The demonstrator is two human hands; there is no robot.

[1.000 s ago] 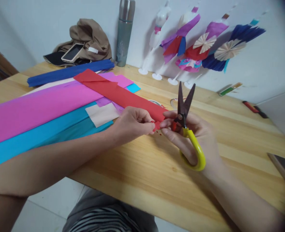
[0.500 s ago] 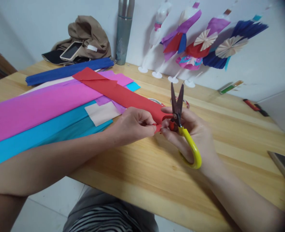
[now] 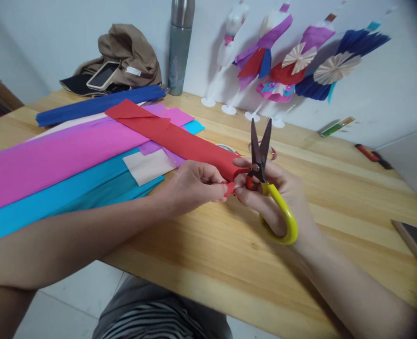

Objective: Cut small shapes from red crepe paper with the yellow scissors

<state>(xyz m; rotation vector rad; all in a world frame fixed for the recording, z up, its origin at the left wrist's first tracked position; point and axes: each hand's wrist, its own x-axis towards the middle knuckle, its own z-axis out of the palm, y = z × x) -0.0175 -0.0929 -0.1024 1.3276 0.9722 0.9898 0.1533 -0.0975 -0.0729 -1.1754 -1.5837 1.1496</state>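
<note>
My left hand [image 3: 190,183] pinches a small red paper scrap [image 3: 229,187] at the near end of a long red crepe paper strip [image 3: 169,134]. My right hand [image 3: 282,197] grips yellow-handled scissors [image 3: 265,181], whose dark blades point up and away and stand slightly apart. Its fingertips also touch the red scrap from the right. Both hands rest on the wooden table [image 3: 229,245], near its middle.
Pink [image 3: 53,157], teal [image 3: 70,193] and blue [image 3: 99,103] crepe sheets lie at the left. A steel flask [image 3: 180,47], a brown bag with a phone [image 3: 124,56] and several paper-dressed figurines [image 3: 275,61] stand at the back wall. A dark tablet edge [image 3: 416,245] shows at the right.
The scissors have shifted slightly left and their blades have closed partway. Both hands keep working the red scrap in the same spot.
</note>
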